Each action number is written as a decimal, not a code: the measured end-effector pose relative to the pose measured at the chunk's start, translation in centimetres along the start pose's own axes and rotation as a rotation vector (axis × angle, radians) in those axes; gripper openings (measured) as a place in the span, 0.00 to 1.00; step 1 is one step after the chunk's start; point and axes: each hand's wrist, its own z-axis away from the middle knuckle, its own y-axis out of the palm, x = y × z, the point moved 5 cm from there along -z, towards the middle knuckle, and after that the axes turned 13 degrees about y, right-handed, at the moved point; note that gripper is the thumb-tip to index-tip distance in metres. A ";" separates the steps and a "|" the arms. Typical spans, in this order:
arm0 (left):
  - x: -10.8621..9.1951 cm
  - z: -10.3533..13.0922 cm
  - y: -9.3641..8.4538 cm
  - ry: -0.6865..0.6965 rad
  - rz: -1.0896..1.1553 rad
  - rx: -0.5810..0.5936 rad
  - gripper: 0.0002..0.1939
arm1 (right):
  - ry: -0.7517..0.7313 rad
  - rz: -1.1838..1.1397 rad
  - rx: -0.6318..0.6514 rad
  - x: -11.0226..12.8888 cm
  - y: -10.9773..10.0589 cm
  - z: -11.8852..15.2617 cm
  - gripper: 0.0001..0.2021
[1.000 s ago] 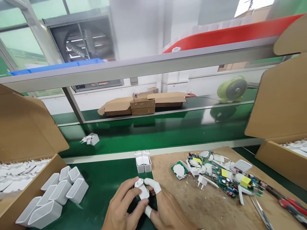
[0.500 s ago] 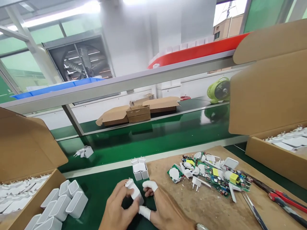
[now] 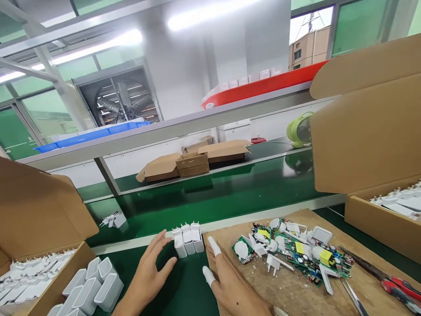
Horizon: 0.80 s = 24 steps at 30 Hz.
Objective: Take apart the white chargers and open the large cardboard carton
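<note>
While both hands were spread apart above the dark green work surface (image 3: 184, 292), three white plastic plug adapters (image 3: 187, 241) stood upright in a close row, at twelve o'clock between them, with their pins on top. The left hand (image 3: 148, 274) was open and empty, its fingers near the leftmost adapter; whether a fingertip touched it, I could not tell. The right hand (image 3: 235, 285), with white covers on thumb and forefinger, was also open and grasped nothing, beside the edge of the flat brown board (image 3: 279, 292). Judging from this, the step in hand seemed to be the letting go of an adapter at the row. A next move called, I think, for withdrawing the left fingers gently, so that the row was not tipped. At nine o'clock from the left hand stood hollow white plastic housings (image 3: 110, 292); at two o'clock from the right hand lay a loose heap of green circuit boards (image 3: 289, 248).
</note>
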 end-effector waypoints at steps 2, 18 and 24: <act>0.8 1.3 -3.6 0.023 -0.195 -0.019 0.23 | -0.047 0.167 -0.003 0.5 -0.4 1.2 0.35; 2.6 5.6 -6.7 -0.037 -0.278 0.202 0.11 | -0.095 0.943 -0.102 -0.9 -4.5 -1.0 0.40; -4.1 2.5 -0.1 -0.008 0.190 0.181 0.04 | -0.266 1.115 -0.239 -6.4 -8.5 -4.5 0.27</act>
